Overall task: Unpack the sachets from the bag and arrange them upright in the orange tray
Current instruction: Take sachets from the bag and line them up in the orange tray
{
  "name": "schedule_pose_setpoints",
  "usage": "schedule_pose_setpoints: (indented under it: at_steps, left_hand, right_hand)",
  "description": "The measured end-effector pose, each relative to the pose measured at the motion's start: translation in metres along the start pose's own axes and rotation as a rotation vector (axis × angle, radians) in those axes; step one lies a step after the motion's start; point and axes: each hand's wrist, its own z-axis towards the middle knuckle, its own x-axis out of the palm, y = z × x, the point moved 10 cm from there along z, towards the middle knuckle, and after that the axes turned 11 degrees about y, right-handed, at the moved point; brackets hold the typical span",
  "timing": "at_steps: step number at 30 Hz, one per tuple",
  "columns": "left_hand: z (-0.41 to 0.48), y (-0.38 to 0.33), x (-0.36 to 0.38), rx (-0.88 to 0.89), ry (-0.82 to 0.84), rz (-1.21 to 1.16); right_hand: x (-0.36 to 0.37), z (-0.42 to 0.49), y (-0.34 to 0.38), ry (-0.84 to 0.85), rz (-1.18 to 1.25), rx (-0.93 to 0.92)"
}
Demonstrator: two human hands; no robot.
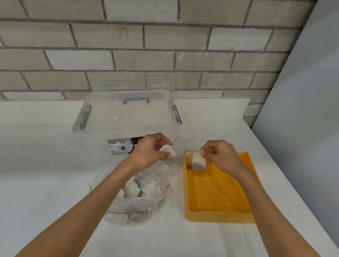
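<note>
A clear plastic bag [137, 207] lies on the white table, holding several white sachets [145, 184]. Right of it stands the orange tray [218, 214]. My left hand [150, 151] is above the bag's far end, fingers closed on one white sachet [167, 149]. My right hand [221, 155] hovers over the tray's far left corner and pinches another sachet [198, 161] by its top, so it hangs upright just inside the tray. A further sachet [188, 155] seems to stand in that corner, partly hidden behind it.
A clear lidded storage box [124, 122] with a blue handle and a black-and-white label stands behind the bag, against the grey brick wall. A pale panel closes off the right side beyond the table's edge.
</note>
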Motion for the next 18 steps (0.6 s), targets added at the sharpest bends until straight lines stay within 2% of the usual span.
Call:
schedule_pose_setpoints:
  at_steps: [18]
  left_hand:
    - [-0.010, 0.000, 0.005, 0.021, 0.019, 0.062]
  right_hand:
    - [0.033, 0.016, -0.012, -0.073, 0.021, 0.112]
